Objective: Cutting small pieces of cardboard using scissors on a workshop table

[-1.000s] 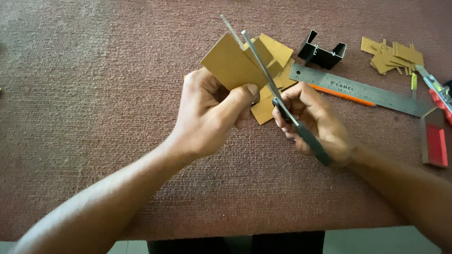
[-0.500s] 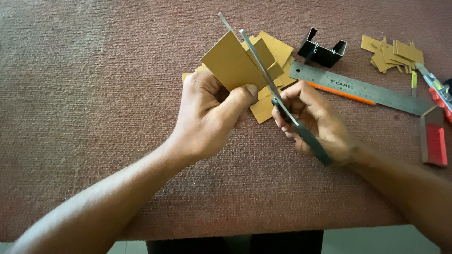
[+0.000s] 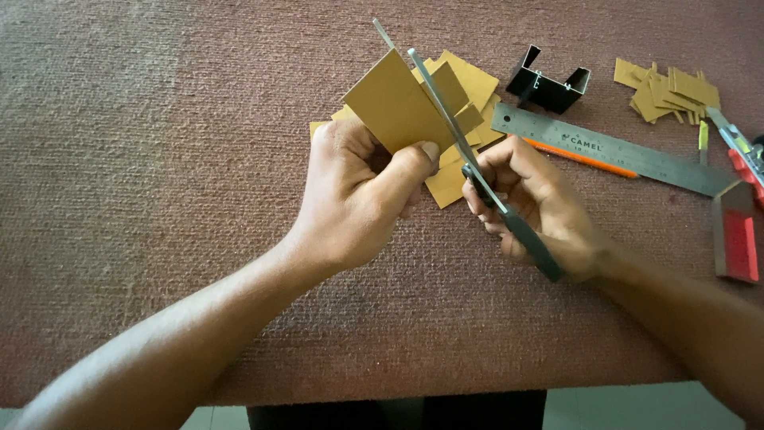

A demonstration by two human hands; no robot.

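— Two hands, two grips: what was in each?

— Left hand (image 3: pixel 350 199) pinched a tan cardboard piece (image 3: pixel 398 107) between thumb and fingers, held up off the table (image 3: pixel 159 159). Right hand (image 3: pixel 541 207) was wrapped through the dark handles of the scissors (image 3: pixel 469 159), a firm grip around them.

— Any containers about?

— One small black open-topped box (image 3: pixel 549 84) stood beyond the steel ruler (image 3: pixel 613 150); I could not see anything inside it.

— Which way did the scissors run?

— Long axis lay on a diagonal, handles low by my right palm, tips up and away to the left. Both blades stood slightly parted, with the card's right edge between them. That card tilted, its long side rising toward the far right.

— And underneath?

— More tan pieces (image 3: pixel 465 119) lay on the table just behind the card. An orange pencil (image 3: pixel 581 159) lay along the ruler's near edge, and a heap of offcuts (image 3: pixel 664 94) sat well apart at the far right, near a red-and-grey block (image 3: pixel 736 239).
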